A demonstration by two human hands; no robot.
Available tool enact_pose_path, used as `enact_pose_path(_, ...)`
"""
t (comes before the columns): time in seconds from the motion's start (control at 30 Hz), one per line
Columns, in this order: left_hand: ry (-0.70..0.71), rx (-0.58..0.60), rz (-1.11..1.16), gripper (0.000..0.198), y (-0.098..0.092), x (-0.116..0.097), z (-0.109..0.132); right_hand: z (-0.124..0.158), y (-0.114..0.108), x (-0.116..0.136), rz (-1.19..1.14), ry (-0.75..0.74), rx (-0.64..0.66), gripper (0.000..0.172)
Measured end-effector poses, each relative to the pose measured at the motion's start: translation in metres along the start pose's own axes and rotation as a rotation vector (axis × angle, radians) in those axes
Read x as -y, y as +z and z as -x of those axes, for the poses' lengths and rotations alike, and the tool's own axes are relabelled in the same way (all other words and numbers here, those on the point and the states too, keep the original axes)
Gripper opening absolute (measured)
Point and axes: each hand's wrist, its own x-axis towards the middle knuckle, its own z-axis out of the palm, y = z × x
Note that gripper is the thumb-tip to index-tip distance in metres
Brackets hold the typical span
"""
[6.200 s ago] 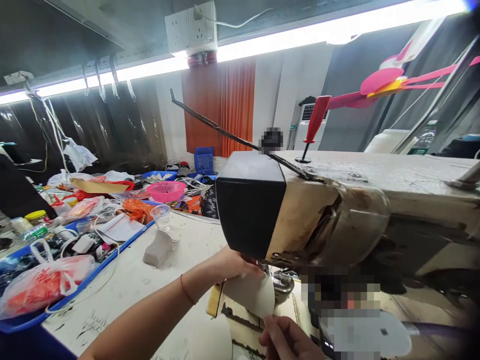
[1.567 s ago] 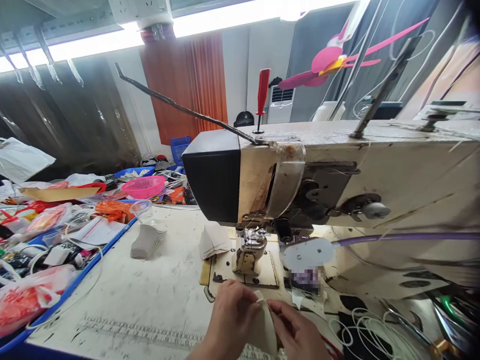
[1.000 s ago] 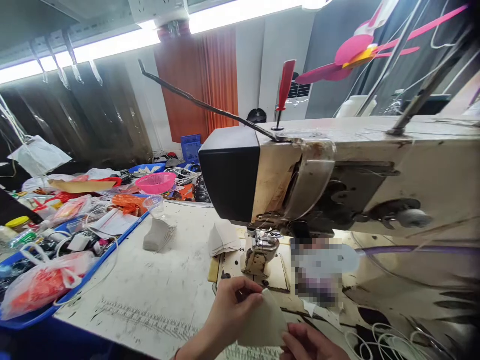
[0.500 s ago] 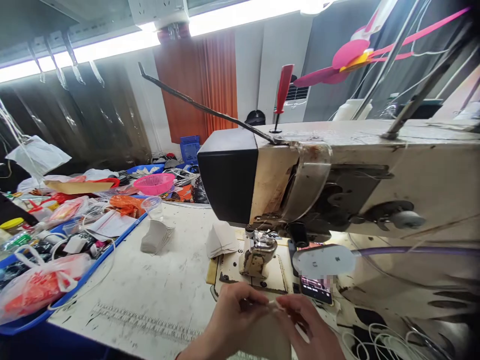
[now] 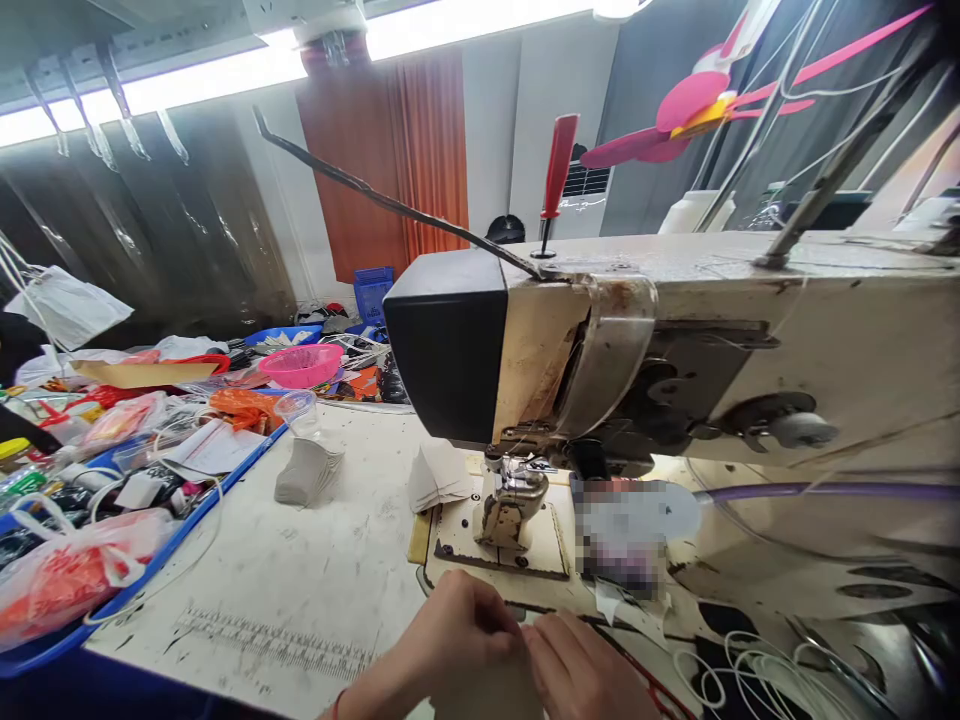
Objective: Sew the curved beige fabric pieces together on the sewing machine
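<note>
My left hand (image 5: pixel 457 640) and my right hand (image 5: pixel 581 670) meet at the bottom edge, fingers curled and pressed together around a small beige fabric piece (image 5: pixel 517 655) that is almost fully hidden between them. Both hands sit just in front of the sewing machine's presser foot (image 5: pixel 510 500) and needle plate (image 5: pixel 499 545). The big worn sewing machine (image 5: pixel 675 340) with a black end cap fills the right half above them. A folded pale piece (image 5: pixel 439 475) lies left of the presser foot, and a grey stack of cut pieces (image 5: pixel 306 470) lies further left.
A blue tray (image 5: pixel 112 590) at left is crowded with plastic bags, cords and small items; a pink bowl (image 5: pixel 304 365) and a clear cup (image 5: pixel 296 410) stand behind. White cord coils (image 5: pixel 742 670) lie at bottom right. A red-handled screwdriver (image 5: pixel 556 170) stands on the machine.
The beige piece, earlier held up and open between my fingers, has been drawn down and bunched between both hands at the table's front edge.
</note>
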Motion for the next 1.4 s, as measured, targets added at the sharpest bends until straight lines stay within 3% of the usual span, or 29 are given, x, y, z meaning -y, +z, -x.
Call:
enact_pose_path(0.17, -0.079, 0.022, 0.094, 0.020, 0.002, 0.010, -0.004, 0.003, 0.006, -0.007, -0.027, 0.027, -0.003, 0.033)
enact_pose_path(0.4, -0.145, -0.027, 0.247, 0.020, -0.003, 0.010, -0.005, 0.023, -0.002, -0.032, -0.074, 0.382, 0.068, 0.035)
enact_pose_path(0.57, -0.124, -0.006, 0.295, 0.017, -0.002, 0.005, -0.006, 0.008, -0.015, -0.019, -0.221, 0.141, 0.063, 0.034)
enact_pose_path(0.7, -0.096, 0.011, 0.290, 0.017, 0.001, 0.004, -0.006, 0.005, -0.003, -0.008, -0.156, 0.051, 0.052, 0.029)
enact_pose_path(0.9, -0.108, 0.021, 0.251, 0.015, 0.003, 0.009, -0.005, 0.015, 0.019, -0.005, -0.068, 0.049, -0.020, 0.030)
enact_pose_path(1.1, -0.128, 0.006, 0.289, 0.015, 0.001, 0.007, -0.003, 0.004, -0.004, -0.017, -0.215, 0.257, 0.005, 0.025)
enact_pose_path(1.4, -0.092, 0.026, 0.253, 0.015, 0.005, 0.010, -0.006, 0.006, 0.000, -0.004, -0.105, 0.105, -0.028, 0.031)
